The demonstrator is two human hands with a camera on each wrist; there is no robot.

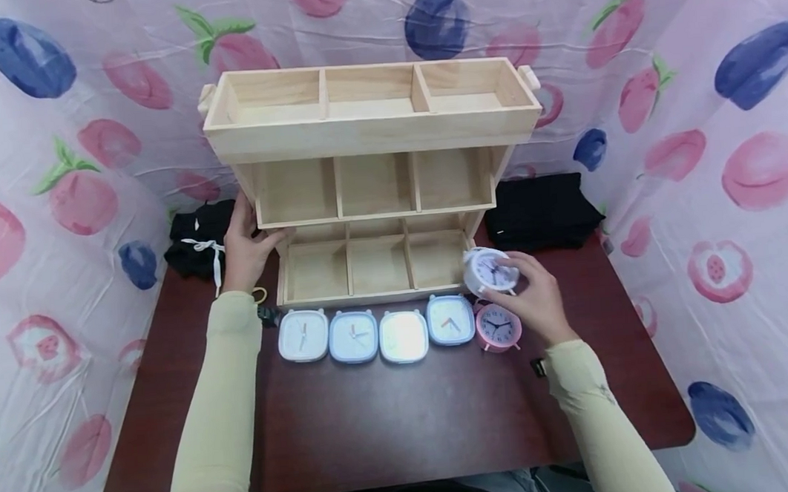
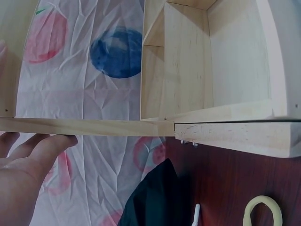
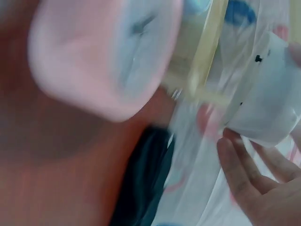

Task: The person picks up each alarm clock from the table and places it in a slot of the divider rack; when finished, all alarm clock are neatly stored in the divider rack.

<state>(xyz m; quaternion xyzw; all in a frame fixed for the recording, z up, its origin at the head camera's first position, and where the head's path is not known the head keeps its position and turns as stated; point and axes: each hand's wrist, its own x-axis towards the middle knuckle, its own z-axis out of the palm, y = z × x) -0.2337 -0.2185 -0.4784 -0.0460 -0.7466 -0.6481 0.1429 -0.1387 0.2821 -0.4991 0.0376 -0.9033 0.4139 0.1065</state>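
Note:
My right hand (image 1: pixel 536 298) grips a white twin-bell alarm clock (image 1: pixel 491 272) between thumb and fingers, above the front right corner of the wooden tiered shelf (image 1: pixel 375 137). In the right wrist view the fingertips (image 3: pixel 230 141) lie against the white casing. A pink alarm clock (image 1: pixel 498 327) stands on the table just below this hand. My left hand (image 1: pixel 245 250) holds the left side of the shelf, its thumb near the middle tier. In the left wrist view, fingers (image 2: pixel 51 146) press the outer face of the wooden side bar (image 2: pixel 94 126).
Several square pale clocks (image 1: pixel 303 335) line up before the shelf, left of the pink one. Folded black cloth (image 1: pixel 542 212) lies right of the shelf; a black bundle with a white cord (image 1: pixel 200 237) lies left. Fruit-print fabric surrounds the brown table (image 1: pixel 404 439).

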